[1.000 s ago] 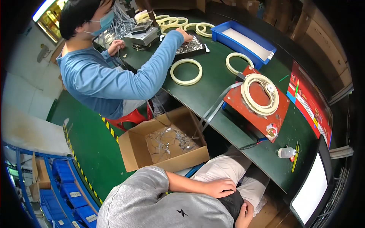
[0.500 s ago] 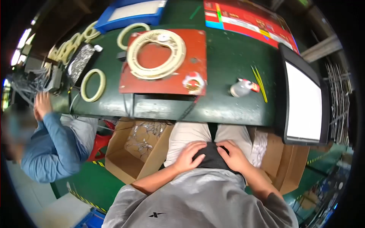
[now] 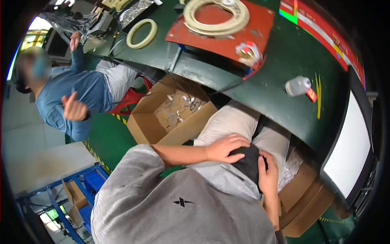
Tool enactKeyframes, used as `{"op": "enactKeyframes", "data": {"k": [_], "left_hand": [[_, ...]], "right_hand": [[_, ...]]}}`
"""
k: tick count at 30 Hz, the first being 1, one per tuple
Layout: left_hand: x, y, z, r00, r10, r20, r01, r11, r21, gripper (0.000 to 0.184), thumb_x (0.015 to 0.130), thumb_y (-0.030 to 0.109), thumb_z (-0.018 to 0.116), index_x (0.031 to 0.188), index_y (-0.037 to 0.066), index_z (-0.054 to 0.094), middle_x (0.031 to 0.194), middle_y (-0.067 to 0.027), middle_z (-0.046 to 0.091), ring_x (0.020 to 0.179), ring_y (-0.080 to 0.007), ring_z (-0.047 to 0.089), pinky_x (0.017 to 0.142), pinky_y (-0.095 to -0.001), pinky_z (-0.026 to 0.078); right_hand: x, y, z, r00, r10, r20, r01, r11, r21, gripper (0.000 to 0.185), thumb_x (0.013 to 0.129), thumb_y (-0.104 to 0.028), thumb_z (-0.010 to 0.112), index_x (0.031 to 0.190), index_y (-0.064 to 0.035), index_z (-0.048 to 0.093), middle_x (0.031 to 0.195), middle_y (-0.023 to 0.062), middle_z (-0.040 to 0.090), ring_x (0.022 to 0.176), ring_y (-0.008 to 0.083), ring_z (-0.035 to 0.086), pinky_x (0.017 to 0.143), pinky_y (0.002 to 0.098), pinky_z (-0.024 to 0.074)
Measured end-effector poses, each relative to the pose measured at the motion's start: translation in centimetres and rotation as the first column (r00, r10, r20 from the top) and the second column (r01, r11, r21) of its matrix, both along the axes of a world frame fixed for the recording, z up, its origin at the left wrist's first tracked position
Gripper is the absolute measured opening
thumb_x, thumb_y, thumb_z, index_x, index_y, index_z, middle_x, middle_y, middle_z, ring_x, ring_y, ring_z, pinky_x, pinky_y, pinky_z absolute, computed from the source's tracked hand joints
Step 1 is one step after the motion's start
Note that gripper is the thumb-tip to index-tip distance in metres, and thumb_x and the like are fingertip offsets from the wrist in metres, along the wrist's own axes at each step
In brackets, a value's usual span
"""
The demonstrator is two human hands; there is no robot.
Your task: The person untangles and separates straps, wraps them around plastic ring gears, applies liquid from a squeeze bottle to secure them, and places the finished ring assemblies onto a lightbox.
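My left hand (image 3: 228, 149) rests in my lap with its fingers stretched out over a dark mesh cloth (image 3: 247, 164). On the other side of that cloth lies my right hand (image 3: 268, 173), its thumb and fingers apart and nothing visible in it. Beyond my knees, on the green table (image 3: 280, 107), stands a red board (image 3: 221, 44) with a cream ring-shaped part (image 3: 239, 26) on it. A clear bottle (image 3: 297, 86) with a red label is to the right, beside yellow tweezers (image 3: 318, 97).
A cardboard box (image 3: 148, 124) with small wired parts stands left of my legs; another box (image 3: 308, 207) is at right. A co-worker (image 3: 77, 87) sits at left, one hand raised. A white panel in a black frame (image 3: 349, 150) borders the table's right side.
My view has swung left and down, so the table items appear shifted up and right. The co-worker has turned and brought one hand up. My hands stay in my lap.
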State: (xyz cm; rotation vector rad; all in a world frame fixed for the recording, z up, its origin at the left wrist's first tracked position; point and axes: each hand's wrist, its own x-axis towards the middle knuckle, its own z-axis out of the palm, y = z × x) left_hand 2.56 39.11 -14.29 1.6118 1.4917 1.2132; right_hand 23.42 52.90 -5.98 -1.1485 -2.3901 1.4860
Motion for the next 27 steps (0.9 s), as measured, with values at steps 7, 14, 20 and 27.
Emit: {"op": "enactKeyframes", "data": {"k": [7,14,20,27], "left_hand": [[0.9,1.7,0.8,0.983,-0.149,-0.106,0.134,0.982,-0.133,0.061,0.093,0.038,0.070,0.143,0.004,0.058,0.145,-0.0218,0.057,0.133,-0.0417,0.056,0.114,-0.0501,0.044],[1.4,2.5,1.5,0.984,-0.161,-0.079,0.144,0.971,-0.193,0.063,0.088,0.034,0.077,0.143,0.008,0.060,0.146,-0.0184,0.058,0.129,-0.0394,0.060,0.109,-0.0462,0.049],[1.2,2.6,2.8,0.987,-0.114,-0.112,0.095,0.982,-0.163,0.060,0.088,0.031,0.077,0.139,0.004,0.062,0.141,-0.0175,0.062,0.125,-0.0386,0.062,0.107,-0.0448,0.050],[1.3,2.0,1.1,0.988,-0.091,-0.122,0.064,0.977,-0.206,0.054,0.094,0.029,0.072,0.140,0.004,0.062,0.141,-0.0194,0.062,0.129,-0.0404,0.060,0.109,-0.0462,0.048]], "right_hand": [[3.0,0.2,-1.3,0.987,-0.129,-0.099,0.113,0.981,-0.157,0.024,0.102,-0.016,0.067,0.119,-0.0004,0.069,0.123,0.0153,0.070,0.119,0.0297,0.065,0.105,0.0356,0.0477],[4.6,0.5,-2.6,0.951,-0.254,-0.179,0.195,0.936,-0.291,0.022,0.101,-0.013,0.069,0.119,-0.0009,0.072,0.124,0.0119,0.072,0.117,0.0234,0.067,0.105,0.0322,0.0479],[4.3,1.1,-2.7,0.940,-0.286,-0.183,0.217,0.920,-0.326,0.018,0.102,-0.011,0.067,0.116,-0.0015,0.072,0.121,0.0101,0.075,0.115,0.0188,0.068,0.102,0.0311,0.0497],[3.8,0.8,-4.6,0.928,-0.338,-0.154,0.261,0.889,-0.378,0.016,0.103,-0.012,0.064,0.111,-0.0008,0.073,0.109,0.0088,0.075,0.106,0.0161,0.069,0.097,0.0306,0.0520]]}}
